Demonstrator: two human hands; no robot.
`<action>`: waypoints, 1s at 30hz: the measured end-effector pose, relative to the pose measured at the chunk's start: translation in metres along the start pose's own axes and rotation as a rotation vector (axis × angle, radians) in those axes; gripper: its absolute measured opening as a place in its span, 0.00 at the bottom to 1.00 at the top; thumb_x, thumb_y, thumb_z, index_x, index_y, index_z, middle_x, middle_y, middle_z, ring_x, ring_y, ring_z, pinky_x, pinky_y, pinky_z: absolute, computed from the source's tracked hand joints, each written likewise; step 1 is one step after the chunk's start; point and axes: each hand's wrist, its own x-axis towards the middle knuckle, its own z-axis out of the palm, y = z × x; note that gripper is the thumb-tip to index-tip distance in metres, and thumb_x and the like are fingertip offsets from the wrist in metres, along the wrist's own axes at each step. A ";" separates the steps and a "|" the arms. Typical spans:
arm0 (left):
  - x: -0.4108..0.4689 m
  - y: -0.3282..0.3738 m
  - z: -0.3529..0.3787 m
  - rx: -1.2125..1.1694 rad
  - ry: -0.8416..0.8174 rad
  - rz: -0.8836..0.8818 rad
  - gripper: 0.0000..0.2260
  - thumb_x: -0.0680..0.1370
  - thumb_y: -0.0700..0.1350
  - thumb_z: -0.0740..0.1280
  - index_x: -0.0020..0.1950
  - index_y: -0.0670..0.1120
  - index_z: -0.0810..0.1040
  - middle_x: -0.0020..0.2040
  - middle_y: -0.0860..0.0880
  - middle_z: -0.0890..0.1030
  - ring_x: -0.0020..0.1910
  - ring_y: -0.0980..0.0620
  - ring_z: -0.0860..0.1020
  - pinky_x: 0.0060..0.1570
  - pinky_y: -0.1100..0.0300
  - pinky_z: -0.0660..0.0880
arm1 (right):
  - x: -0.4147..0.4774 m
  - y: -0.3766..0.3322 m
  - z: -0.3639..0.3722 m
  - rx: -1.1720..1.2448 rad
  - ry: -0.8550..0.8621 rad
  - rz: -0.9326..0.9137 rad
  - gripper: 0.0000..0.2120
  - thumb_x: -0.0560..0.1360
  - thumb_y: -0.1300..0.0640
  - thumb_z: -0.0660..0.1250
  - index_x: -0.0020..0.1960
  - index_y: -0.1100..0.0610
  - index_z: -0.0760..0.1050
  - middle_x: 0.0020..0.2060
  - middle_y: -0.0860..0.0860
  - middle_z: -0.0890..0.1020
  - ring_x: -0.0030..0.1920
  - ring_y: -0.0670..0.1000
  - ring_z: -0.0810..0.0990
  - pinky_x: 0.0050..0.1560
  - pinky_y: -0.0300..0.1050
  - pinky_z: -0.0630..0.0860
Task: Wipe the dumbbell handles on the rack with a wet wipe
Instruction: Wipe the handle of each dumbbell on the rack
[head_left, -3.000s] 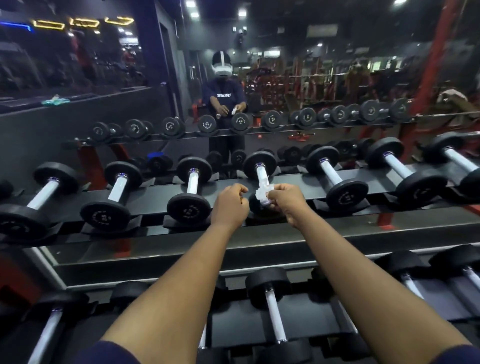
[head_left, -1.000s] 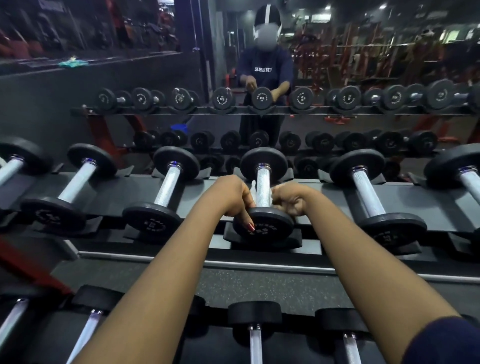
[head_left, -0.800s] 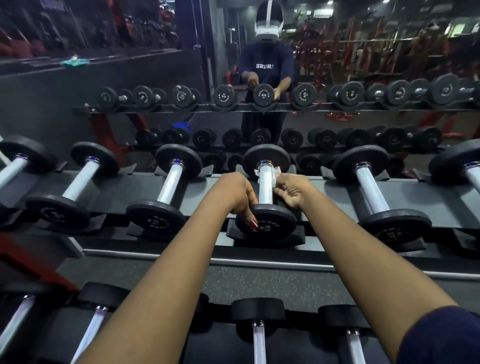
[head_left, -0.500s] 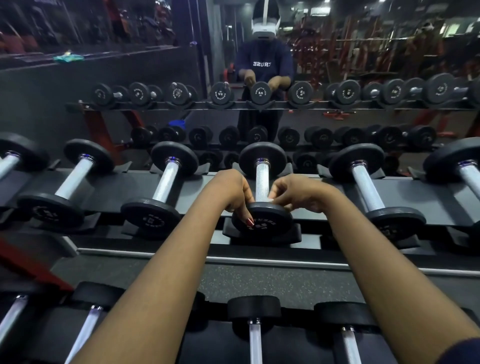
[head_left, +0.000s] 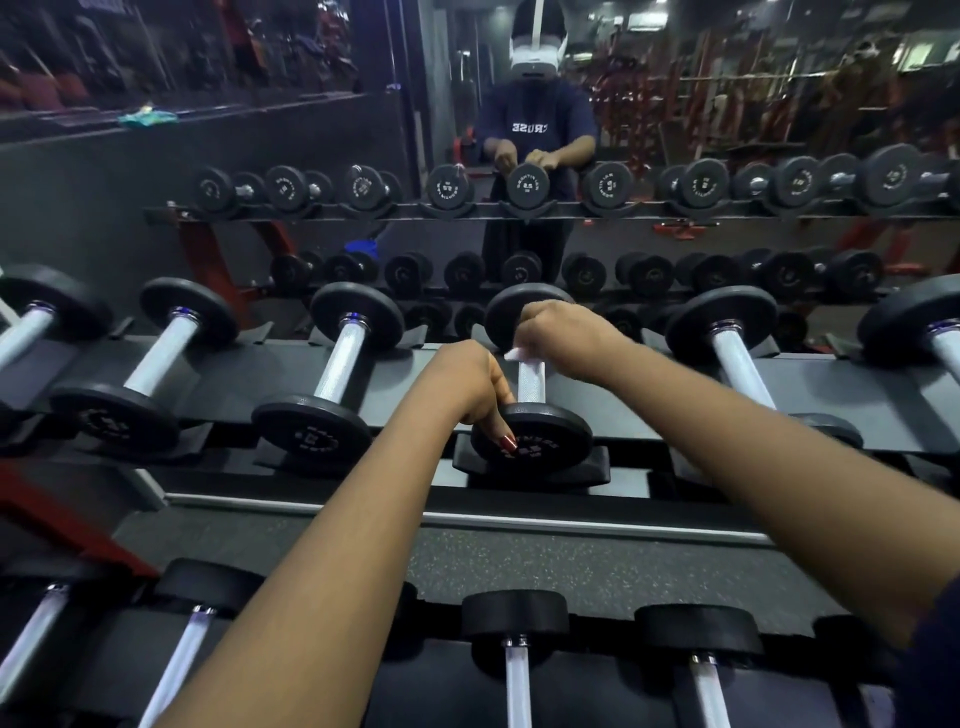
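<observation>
My right grip (head_left: 563, 335) is curled tight round the wet wipe (head_left: 513, 355) at the far end of the dumbbell handle (head_left: 531, 382) on the rack (head_left: 841, 384) (upper shelf). My left grip (head_left: 462, 389) clasps the near plate (head_left: 540, 434), thumb down its face.

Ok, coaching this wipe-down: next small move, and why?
Probably draw the right hand, gripping the white wet wipe at the far end of the knurled silver handle, toward the near black plate: the left hand grips that plate and the handle between lies bare.
</observation>
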 end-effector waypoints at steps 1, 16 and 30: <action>0.000 -0.002 0.001 -0.003 0.018 0.004 0.12 0.60 0.44 0.82 0.36 0.52 0.82 0.28 0.58 0.78 0.34 0.59 0.74 0.37 0.65 0.71 | -0.001 -0.001 -0.006 0.019 -0.048 -0.088 0.07 0.75 0.58 0.67 0.49 0.58 0.83 0.48 0.53 0.80 0.49 0.53 0.79 0.45 0.41 0.71; 0.001 -0.003 0.002 -0.009 0.036 -0.002 0.16 0.61 0.45 0.82 0.46 0.49 0.85 0.31 0.56 0.76 0.31 0.58 0.70 0.36 0.66 0.70 | 0.033 -0.025 -0.010 -0.397 -0.453 -0.175 0.13 0.78 0.49 0.57 0.56 0.50 0.78 0.52 0.49 0.81 0.54 0.53 0.78 0.54 0.47 0.72; 0.008 -0.005 -0.003 0.050 -0.014 -0.011 0.12 0.61 0.45 0.82 0.40 0.53 0.84 0.25 0.57 0.75 0.29 0.58 0.70 0.39 0.65 0.73 | 0.029 -0.019 -0.006 -0.307 -0.292 -0.158 0.12 0.77 0.53 0.61 0.50 0.57 0.80 0.47 0.53 0.81 0.51 0.55 0.77 0.48 0.49 0.75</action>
